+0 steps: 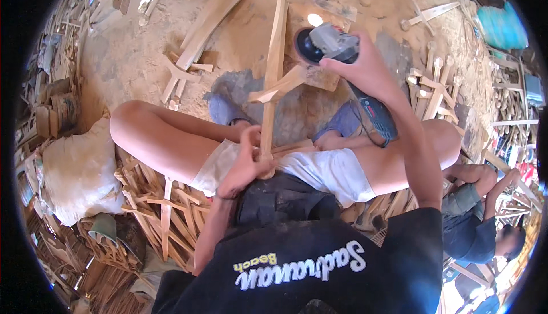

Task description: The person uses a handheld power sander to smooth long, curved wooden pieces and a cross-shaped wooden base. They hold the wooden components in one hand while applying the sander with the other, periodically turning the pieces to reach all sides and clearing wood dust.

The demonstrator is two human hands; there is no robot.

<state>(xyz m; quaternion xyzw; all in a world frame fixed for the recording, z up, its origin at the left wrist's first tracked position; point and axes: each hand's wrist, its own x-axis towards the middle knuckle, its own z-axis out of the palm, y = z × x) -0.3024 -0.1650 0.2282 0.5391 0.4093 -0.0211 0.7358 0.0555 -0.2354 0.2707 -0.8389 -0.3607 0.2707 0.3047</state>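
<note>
My right hand [368, 65] grips an angle grinder [337, 43] by its head end, fingers wrapped round it. The round sanding disc [309, 45] faces left, and the blue-green motor body [377, 119] slants down below my hand. Between my legs a long wooden sword [275, 40] points away from me, its crossguard [279, 89] just below and left of the disc. The disc appears apart from the wood. My left hand [249, 162] is closed round the sword's handle end, close to my lap.
Wood offcuts [194, 34] lie on the dusty floor ahead. Sword-shaped pieces [436, 88] are piled at right, more sticks [165, 211] at lower left. A white sack [80, 165] sits left. Another person [474, 222] sits at lower right. The grinder's cord [374, 138] hangs by my right leg.
</note>
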